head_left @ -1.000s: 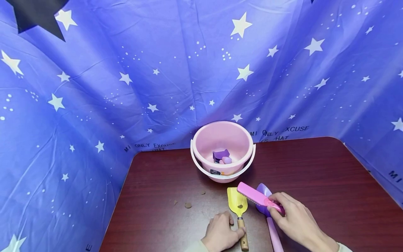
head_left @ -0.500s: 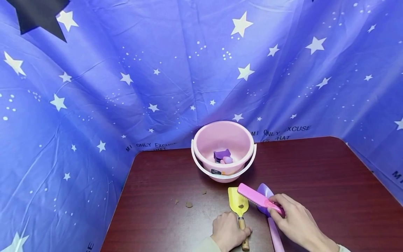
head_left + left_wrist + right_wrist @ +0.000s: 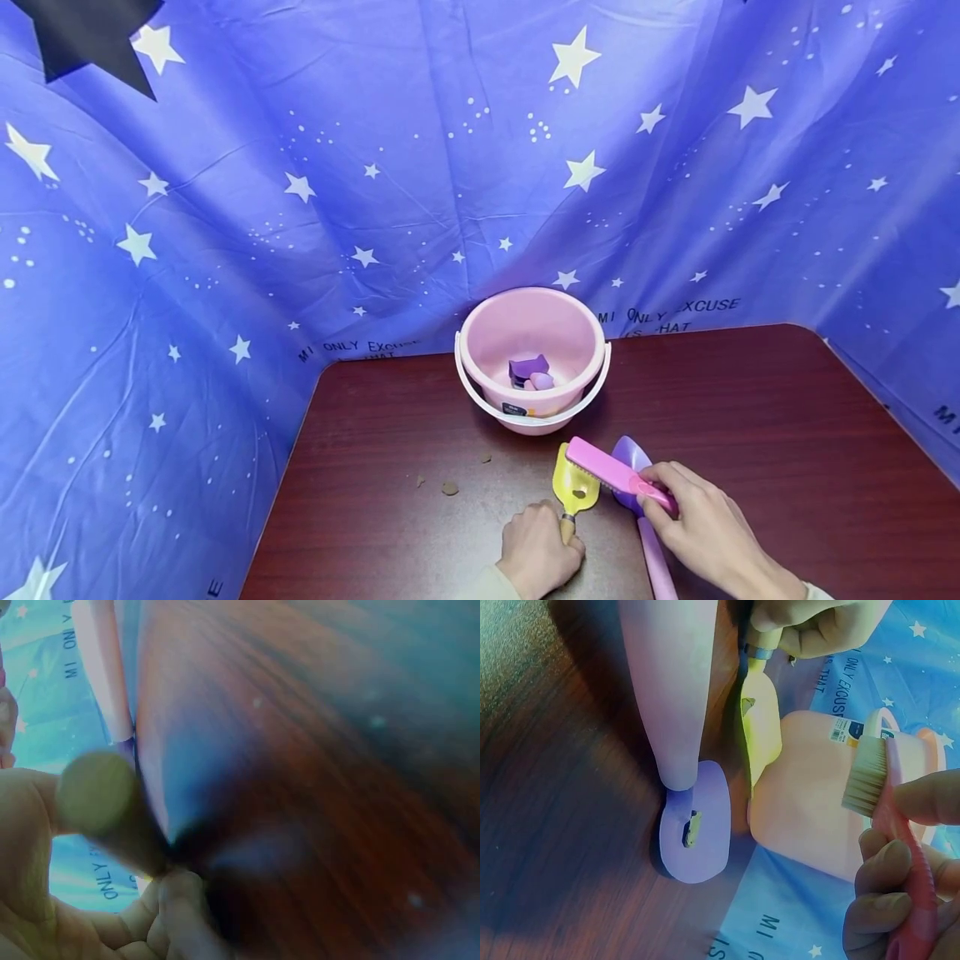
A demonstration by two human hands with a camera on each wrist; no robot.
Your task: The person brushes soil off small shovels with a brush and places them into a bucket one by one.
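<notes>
My left hand [image 3: 536, 550] grips the wooden handle of a yellow toy shovel [image 3: 576, 475]; the round handle end [image 3: 96, 791] shows in the left wrist view. A small brown crumb [image 3: 579, 494] lies on its blade. My right hand [image 3: 705, 525] holds a pink brush [image 3: 603, 465] by its handle, bristles downward, its head overlapping the yellow blade in the head view. The right wrist view shows the pale bristles [image 3: 866, 776]. Beneath the brush lies a purple toy shovel [image 3: 656, 558] with a lilac handle, and a brown bit [image 3: 693, 829] sits on its scoop.
A pink bucket [image 3: 528, 321] with a white handle stands at the back of the table, a purple piece [image 3: 531, 365] and small lilac and pink pieces inside. Several brown crumbs [image 3: 450, 488] lie left of the yellow shovel. A blue star-print curtain [image 3: 375, 125] surrounds the table [image 3: 787, 417].
My left hand has closed around the wooden handle, and the yellow shovel has shifted slightly right and turned, its blade now tilted. The brush and right hand have hardly moved.
</notes>
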